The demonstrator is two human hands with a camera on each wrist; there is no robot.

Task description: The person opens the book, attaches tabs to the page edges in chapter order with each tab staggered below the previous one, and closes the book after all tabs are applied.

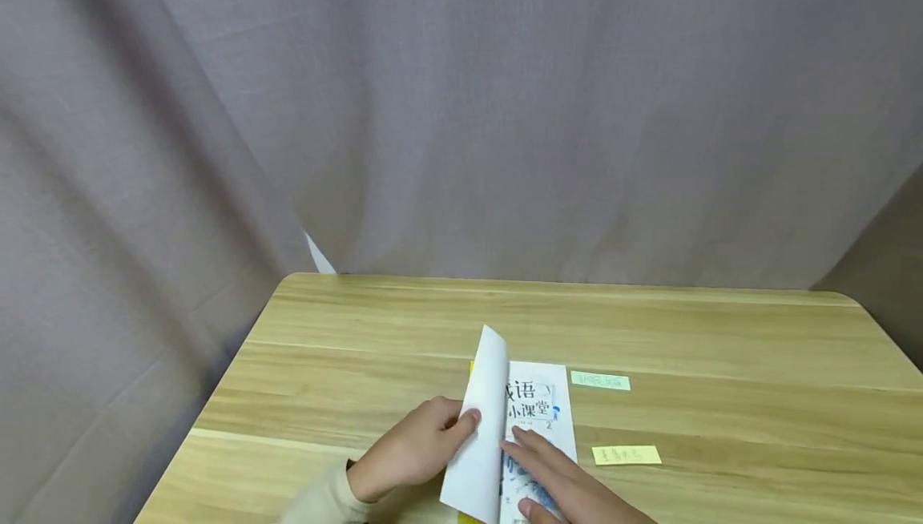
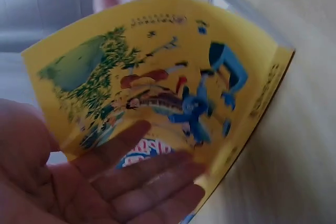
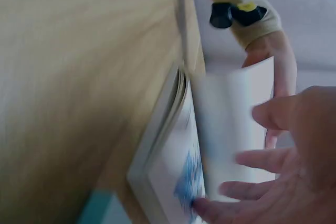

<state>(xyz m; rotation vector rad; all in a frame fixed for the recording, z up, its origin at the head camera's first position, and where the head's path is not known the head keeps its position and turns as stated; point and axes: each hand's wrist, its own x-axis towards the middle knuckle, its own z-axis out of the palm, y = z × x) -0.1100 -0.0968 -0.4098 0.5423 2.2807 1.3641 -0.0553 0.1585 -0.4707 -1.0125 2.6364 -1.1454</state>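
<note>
A thin book lies near the front edge of the wooden table, open at its white title page with large printed characters. My left hand holds the front cover lifted upright, thumb on its white inner side and fingers behind it. In the left wrist view those fingers lie along the yellow illustrated outside of the cover. My right hand rests flat on the title page, fingers straight. The right wrist view shows the right hand beside the raised cover and the page.
Two small sticky notes lie right of the book: a green note farther back and a yellow note nearer. A grey curtain hangs behind the table. The table's left edge drops off close to my left sleeve.
</note>
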